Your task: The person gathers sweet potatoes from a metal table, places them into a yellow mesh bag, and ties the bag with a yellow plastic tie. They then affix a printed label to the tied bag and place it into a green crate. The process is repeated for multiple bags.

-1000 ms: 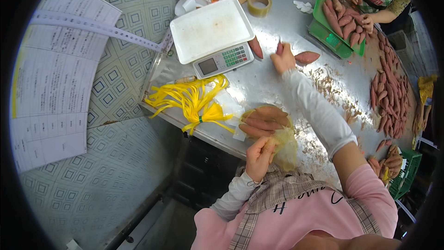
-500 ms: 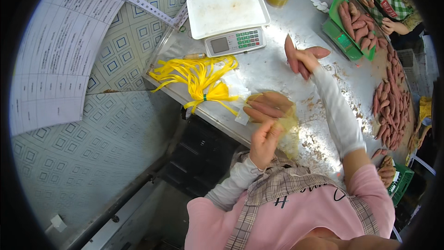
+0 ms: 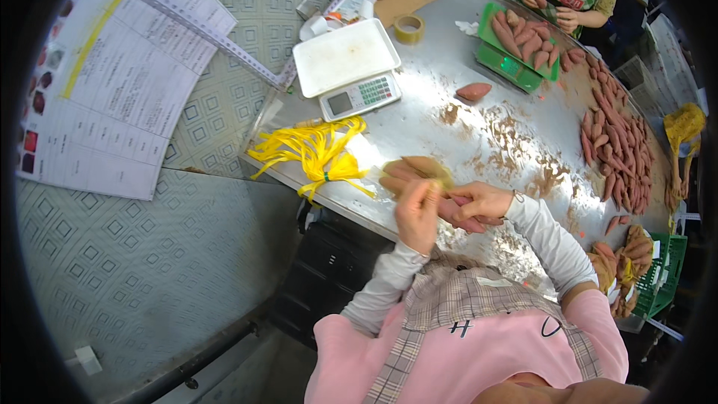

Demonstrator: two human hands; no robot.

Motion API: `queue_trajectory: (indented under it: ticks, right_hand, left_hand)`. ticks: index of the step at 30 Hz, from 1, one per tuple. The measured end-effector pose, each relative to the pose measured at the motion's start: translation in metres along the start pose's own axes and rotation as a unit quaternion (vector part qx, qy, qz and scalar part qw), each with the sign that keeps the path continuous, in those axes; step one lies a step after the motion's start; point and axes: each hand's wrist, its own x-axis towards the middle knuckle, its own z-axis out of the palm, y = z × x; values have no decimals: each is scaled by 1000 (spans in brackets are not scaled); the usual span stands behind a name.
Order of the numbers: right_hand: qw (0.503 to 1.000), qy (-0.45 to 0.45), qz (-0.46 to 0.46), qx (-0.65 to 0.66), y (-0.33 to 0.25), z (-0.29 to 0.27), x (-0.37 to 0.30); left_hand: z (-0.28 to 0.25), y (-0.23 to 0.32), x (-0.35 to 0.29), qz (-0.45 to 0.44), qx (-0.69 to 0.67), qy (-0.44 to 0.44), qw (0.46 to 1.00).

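Note:
A yellow mesh bag (image 3: 444,175) with several sweet potatoes (image 3: 423,165) inside lies at the near edge of the metal table. My left hand (image 3: 417,217) is closed in a pinch on the bag's edge. Beside it, my right hand (image 3: 482,203) grips sweet potatoes (image 3: 458,215) at the mouth of the bag; how many it holds is partly hidden by the fingers. One loose sweet potato (image 3: 473,91) rests farther out on the table. Left of the bag lies a bundle of yellow strips (image 3: 314,157), tied in the middle.
A white scale (image 3: 345,57) and a tape roll (image 3: 408,29) stand at the far left. A green scale (image 3: 516,67) loaded with sweet potatoes is near another person's hands (image 3: 567,18). At right are a sweet potato heap (image 3: 617,150) and a green crate (image 3: 668,273).
My right hand has come back toward my left hand with sweet potatoes, down to the bag's mouth. One sweet potato now lies loose on the table. The view has shifted.

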Motion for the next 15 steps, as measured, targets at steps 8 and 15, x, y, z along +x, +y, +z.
queue_trajectory:
  ticks: [8, 15]
  right_hand:
    - [887, 130, -287, -339, -16, 13, 104]
    - [818, 155, 82, -548, -23, 15, 40]
  left_hand:
    - [-4, -13, -8, 56, -39, 98, 993]
    - [-53, -17, 16, -144, -333, 123, 924]
